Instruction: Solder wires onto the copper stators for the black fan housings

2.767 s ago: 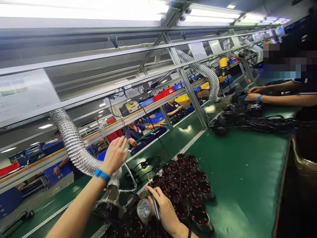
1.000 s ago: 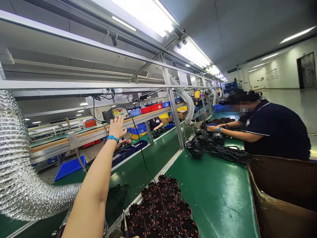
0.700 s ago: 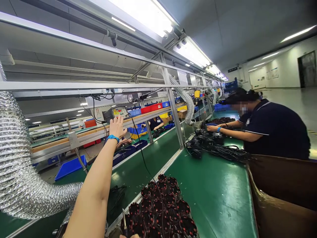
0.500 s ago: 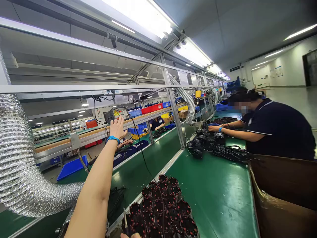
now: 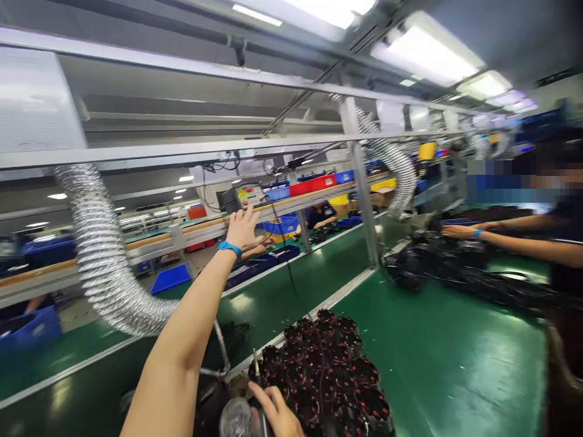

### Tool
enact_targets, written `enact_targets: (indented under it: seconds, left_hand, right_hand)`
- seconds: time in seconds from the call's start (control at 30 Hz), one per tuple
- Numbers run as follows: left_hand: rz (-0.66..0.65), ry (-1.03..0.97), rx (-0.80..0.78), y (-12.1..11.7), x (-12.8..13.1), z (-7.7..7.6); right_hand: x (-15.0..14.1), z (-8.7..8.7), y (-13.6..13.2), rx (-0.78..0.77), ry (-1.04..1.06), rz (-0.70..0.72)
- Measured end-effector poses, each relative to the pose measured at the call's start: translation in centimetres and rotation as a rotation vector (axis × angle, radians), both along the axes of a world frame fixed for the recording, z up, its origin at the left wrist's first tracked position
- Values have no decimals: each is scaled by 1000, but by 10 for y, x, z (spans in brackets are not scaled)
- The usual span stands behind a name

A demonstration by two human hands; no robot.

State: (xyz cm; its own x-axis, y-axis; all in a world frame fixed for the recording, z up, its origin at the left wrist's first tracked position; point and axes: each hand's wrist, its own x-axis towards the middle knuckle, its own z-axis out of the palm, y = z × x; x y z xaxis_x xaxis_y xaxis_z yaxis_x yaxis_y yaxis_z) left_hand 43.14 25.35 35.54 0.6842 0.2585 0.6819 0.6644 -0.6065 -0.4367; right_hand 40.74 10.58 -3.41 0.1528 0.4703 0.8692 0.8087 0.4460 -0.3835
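Head view: L hand [image 5: 243,228] is held raised in front of the far bench rail, fingers spread, nothing gripped, w/ a blue wristband [image 5: 230,248] on the wrist. R hand [image 5: 273,413] is seen low at the bottom edge, a slim pointed tool [image 5: 257,379] pinched between thumb & fingers; tool type can't be told through the blur. Black coils w/ red centres [image 5: 323,370] are packed on the green bench mat [image 5: 437,370], just beside R hand, w/ a ribbed metal cup [image 5: 234,419] near it. A foil duct [image 5: 104,255] is seen behind L arm [image 5: 182,328]. Co-worker's hands [image 5: 460,231] are placed on a heap of black cables [image 5: 437,267], well apart.

Risks: coils could be nicked or knocked if the tool is swung carelessly; a thin dark cord [image 5: 285,255] could be snagged by L arm, dragging the coils.
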Motion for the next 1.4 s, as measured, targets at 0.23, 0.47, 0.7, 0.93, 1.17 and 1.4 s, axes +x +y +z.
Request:
enact_targets:
  seconds: [0.23, 0.47, 0.7, 0.93, 1.17, 1.4]
  left_hand:
    - [-147, 94, -326, -171, -147, -111]
    - [562, -572, -609, -281, -382, -267]
    - [969, -749, -572, -304, -528, -341]
    - [1370, -674, -695, -253, -561, -352]
    - [1125, -620, -900, -238, -572, -370]
    - [747, -596, -911, -267, -532, -395]
  right_hand:
    - [-5, 31, -34, -89, 29, 213]
    - [-5, 33, -37, -131, -21, 188]
    - [-1, 41, -34, -8, -54, 135]
    - [-1, 41, -32, 26, -66, 95]
    - [-32, 60, -63, -22, -39, 178]
    - [-109, 39, -90, -135, -53, 205]
